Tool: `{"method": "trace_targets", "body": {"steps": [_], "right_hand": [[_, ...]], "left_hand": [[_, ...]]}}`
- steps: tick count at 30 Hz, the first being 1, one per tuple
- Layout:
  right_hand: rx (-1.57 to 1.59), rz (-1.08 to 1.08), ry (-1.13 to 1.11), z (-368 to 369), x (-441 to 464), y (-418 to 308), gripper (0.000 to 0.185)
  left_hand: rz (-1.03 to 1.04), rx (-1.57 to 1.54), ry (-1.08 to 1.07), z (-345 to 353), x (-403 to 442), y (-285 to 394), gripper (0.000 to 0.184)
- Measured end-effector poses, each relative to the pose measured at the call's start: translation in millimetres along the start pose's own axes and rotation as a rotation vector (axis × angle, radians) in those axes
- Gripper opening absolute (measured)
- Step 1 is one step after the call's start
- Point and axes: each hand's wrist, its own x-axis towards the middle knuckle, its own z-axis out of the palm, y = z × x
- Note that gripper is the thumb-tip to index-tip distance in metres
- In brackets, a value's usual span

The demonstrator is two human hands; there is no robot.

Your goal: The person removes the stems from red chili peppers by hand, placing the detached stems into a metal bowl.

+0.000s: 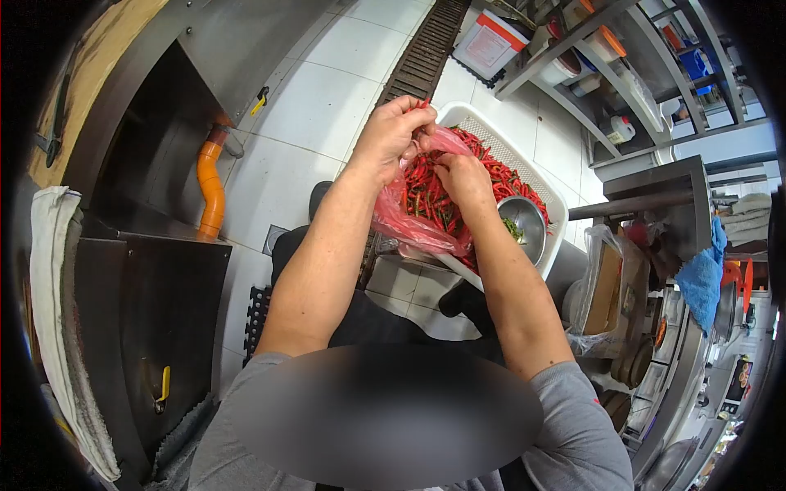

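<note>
My left hand (391, 141) is closed above the left side of a white plastic basket (547, 173), and a bit of red chili pepper (422, 104) shows at its fingertips. Close by on the right, my right hand (467, 182) has its fingers pinched together; what they hold is hidden. A pink translucent plastic bag (409, 231) drapes over the basket's near left side, and part of it lies between my hands. Red chilies (426, 199), some greenish, fill the basket. A metal bowl (534, 229) with small green pieces rests among them, beside my right forearm.
A floor drain grate (426, 53) runs beyond the basket across white tiles. On the left stand a steel cabinet (155, 311) and an orange pipe (210, 188). Metal shelves (573, 102), a white tub (490, 49) and a plastic-wrapped box (604, 286) stand to the right.
</note>
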Motion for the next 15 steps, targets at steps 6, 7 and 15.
{"method": "trace_targets", "body": {"steps": [6, 7, 15], "right_hand": [[0.371, 0.068, 0.062, -11.7, -12.5, 6.1, 0.016], [0.543, 0.222, 0.031, -19.8, -16.8, 3.5, 0.014], [1.145, 0.337, 0.309, -59.2, -75.2, 18.3, 0.017]], "left_hand": [[0.011, 0.047, -0.022, 3.3, 0.5, -1.6, 0.006], [0.011, 0.091, -0.021, 2.7, 0.4, -2.5, 0.007], [-0.093, 0.301, -0.068, 11.5, -8.4, -18.9, 0.012]]}}
